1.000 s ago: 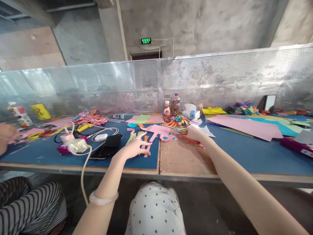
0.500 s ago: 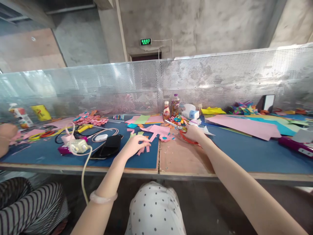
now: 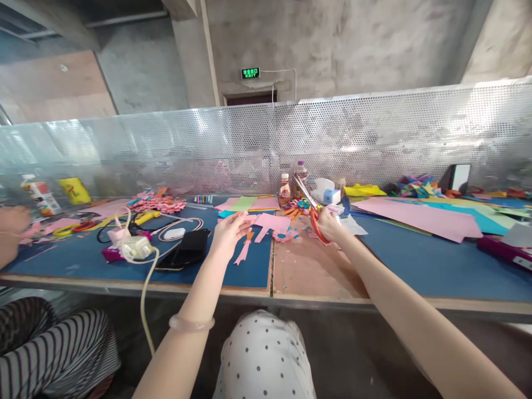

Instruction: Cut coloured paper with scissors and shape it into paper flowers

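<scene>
My right hand (image 3: 327, 226) is closed around the orange handles of a pair of scissors (image 3: 306, 193). Their metal blades are raised and point up and to the left. My left hand (image 3: 230, 233) pinches the left edge of a cut piece of pink paper (image 3: 273, 223) between thumb and fingers. Below that paper, a small pink strip (image 3: 242, 254) with an orange bit lies on the blue mat (image 3: 253, 274). A pink paper flower (image 3: 285, 236) sits near the seam between mat and bare board. Orange paper scraps lie behind the flower.
To the left are a black phone (image 3: 189, 248), a looped white cable and a power strip (image 3: 139, 247). Bottles (image 3: 285, 189) and a tissue pack (image 3: 330, 193) stand behind. Large paper sheets (image 3: 419, 216) spread at right. Another person's hand (image 3: 12, 224) shows at far left.
My right hand has lifted the scissors, turning the blades more upright. My left hand has moved up from the pink strips to the edge of the larger pink paper.
</scene>
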`<state>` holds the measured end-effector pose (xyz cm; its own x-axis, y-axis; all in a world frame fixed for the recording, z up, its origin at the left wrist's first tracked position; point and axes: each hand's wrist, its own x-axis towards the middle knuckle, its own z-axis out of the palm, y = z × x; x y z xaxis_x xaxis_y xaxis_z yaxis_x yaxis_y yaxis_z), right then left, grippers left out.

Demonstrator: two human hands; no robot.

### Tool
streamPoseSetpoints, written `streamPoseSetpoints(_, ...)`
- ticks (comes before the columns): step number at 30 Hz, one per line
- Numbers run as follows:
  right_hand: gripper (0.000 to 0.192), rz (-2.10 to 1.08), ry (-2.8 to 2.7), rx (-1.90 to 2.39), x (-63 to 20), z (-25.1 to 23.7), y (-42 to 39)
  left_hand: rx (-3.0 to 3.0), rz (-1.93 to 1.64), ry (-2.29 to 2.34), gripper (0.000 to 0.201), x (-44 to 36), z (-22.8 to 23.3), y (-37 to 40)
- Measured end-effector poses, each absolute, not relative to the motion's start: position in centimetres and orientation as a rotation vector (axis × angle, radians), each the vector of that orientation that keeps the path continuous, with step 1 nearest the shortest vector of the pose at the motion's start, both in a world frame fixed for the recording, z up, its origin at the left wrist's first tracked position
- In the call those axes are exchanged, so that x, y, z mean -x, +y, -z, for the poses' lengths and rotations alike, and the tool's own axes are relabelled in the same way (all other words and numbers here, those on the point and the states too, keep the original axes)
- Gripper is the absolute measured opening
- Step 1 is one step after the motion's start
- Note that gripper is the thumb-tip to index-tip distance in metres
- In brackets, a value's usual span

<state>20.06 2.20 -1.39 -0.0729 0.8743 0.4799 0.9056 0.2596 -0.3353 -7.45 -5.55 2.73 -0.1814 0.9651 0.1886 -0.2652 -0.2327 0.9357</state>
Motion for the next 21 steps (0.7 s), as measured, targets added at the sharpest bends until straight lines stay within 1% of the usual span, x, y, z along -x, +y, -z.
streamPoseSetpoints(3,0.046,0.022,-1.939,1.596,-19.9,1.0,2.0,-1.01,-1.686,0.926,0.026,6.9,-2.4,-5.1)
streamPoseSetpoints(6,0.038,-0.116,-2.027,1.524,-19.5,-0.1,1.2,-1.042,-1.784,0.968,0.029,6.7,-1.9,-4.8)
streamPoseSetpoints(10,0.028,-0.389,-2.243,1.311,-18.4,-1.5,-0.8,-1.062,-1.91,1.02,0.05,6.7,-1.4,-4.6)
streamPoseSetpoints(12,0.028,-0.507,-2.312,1.237,-17.8,-1.8,-1.7,-1.036,-1.928,1.0,0.058,6.7,-1.4,-4.6)
streamPoseSetpoints(14,0.029,-0.589,-2.359,1.193,-17.3,-1.9,-2.3,-0.987,-1.939,0.988,0.062,6.7,-1.5,-4.6)
streamPoseSetpoints(17,0.035,-0.617,-2.384,1.171,-16.9,-2.0,-2.4,-0.919,-1.916,0.984,0.056,6.9,-1.5,-4.6)
streamPoseSetpoints(21,0.034,-0.544,-2.374,1.189,-16.8,-1.9,-2.2,-0.896,-1.873,0.883,0.032,7.2,-1.2,-4.6)
